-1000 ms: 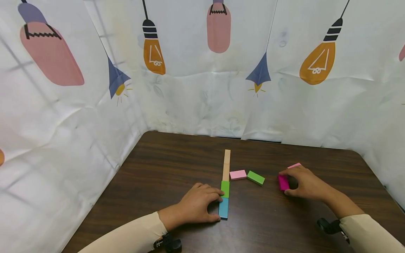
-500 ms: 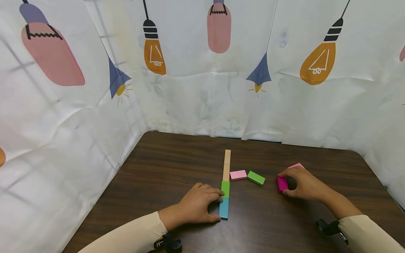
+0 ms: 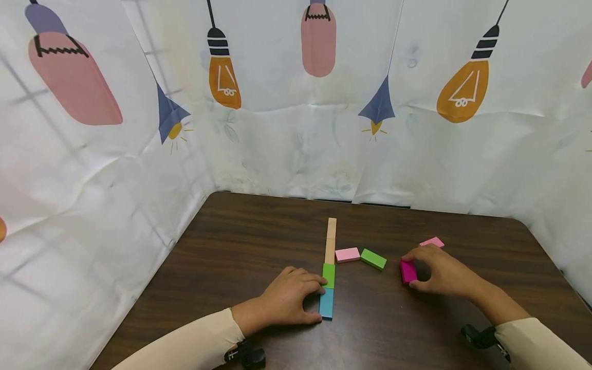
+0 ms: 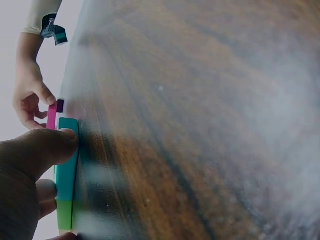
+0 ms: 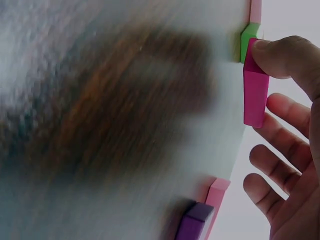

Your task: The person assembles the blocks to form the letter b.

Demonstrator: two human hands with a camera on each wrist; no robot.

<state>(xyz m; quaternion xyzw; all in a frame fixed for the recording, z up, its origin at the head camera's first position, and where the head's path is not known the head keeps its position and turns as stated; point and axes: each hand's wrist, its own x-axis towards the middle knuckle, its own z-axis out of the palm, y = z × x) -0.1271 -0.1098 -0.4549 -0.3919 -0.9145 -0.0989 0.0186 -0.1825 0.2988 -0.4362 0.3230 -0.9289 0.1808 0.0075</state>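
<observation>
My right hand pinches a magenta block by its two ends, thumb at the near end and fingers at the far one. In the right wrist view the thumb presses on the end of that block, the other fingers loosely curled behind it. At the near end of a straight row, my left hand has its thumb at one end of a blue block and its fingertips where it meets a green block. Two wooden blocks continue the row away from me.
Right of the row lie a pink block and a second green block. Beyond my right hand is another pink block; the right wrist view shows a purple block beside it. A printed cloth hangs behind the brown table.
My right hand has shifted a little left and nearer with the magenta block, toward the second green block. The pink block behind it shows more now. My left hand stays where it was.
</observation>
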